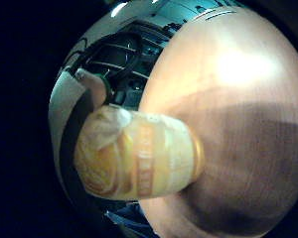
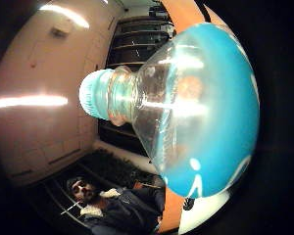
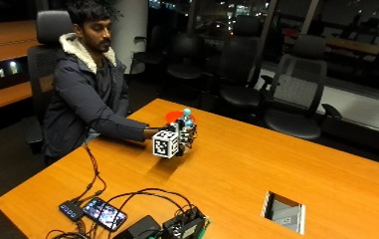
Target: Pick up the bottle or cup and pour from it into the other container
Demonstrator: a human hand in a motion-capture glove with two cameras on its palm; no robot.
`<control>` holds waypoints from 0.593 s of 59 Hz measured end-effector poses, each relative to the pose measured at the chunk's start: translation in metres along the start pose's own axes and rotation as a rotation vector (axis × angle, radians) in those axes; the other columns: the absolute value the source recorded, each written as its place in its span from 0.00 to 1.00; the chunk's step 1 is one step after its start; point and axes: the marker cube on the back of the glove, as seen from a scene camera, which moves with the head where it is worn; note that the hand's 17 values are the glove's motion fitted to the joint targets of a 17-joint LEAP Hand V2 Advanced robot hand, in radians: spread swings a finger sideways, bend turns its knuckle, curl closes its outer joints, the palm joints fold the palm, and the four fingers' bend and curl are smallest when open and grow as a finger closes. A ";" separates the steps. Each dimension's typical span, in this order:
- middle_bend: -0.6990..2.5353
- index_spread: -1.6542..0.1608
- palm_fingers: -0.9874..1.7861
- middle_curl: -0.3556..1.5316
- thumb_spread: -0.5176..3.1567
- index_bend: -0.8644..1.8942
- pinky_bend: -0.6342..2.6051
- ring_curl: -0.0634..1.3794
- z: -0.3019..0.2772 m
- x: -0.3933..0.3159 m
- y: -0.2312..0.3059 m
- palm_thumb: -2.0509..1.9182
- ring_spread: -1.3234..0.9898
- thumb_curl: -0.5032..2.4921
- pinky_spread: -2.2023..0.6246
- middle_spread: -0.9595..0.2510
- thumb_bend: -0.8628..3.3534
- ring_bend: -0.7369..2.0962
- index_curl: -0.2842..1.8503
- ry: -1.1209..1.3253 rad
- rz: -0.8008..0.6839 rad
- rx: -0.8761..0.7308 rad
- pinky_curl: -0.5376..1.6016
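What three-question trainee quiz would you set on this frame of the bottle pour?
1. True or false: the cap is on the bottle.
2. What colour is the bottle's label? A) blue B) green C) yellow
3. In the outside view, what red thing sits just behind the right hand?

Key
1. True: the pale blue cap sits on the neck.
2. A: the label is blue with white marks.
3. The red container, on the wooden table beside the bottle. Its exact form is too small to tell.
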 end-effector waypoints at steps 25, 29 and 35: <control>0.34 0.73 0.77 0.42 0.32 0.35 0.34 0.32 -0.023 -0.135 0.013 0.75 0.47 0.34 0.74 0.56 0.20 0.47 0.24 0.074 -0.159 0.133 0.41; 0.34 0.73 0.77 0.42 0.32 0.35 0.34 0.32 -0.013 -0.151 0.022 0.75 0.47 0.34 0.74 0.56 0.20 0.47 0.25 0.206 -0.160 0.130 0.41; 0.34 0.73 0.77 0.42 0.32 0.35 0.34 0.32 0.003 -0.163 0.039 0.75 0.47 0.34 0.74 0.56 0.20 0.47 0.25 0.465 -0.143 0.097 0.41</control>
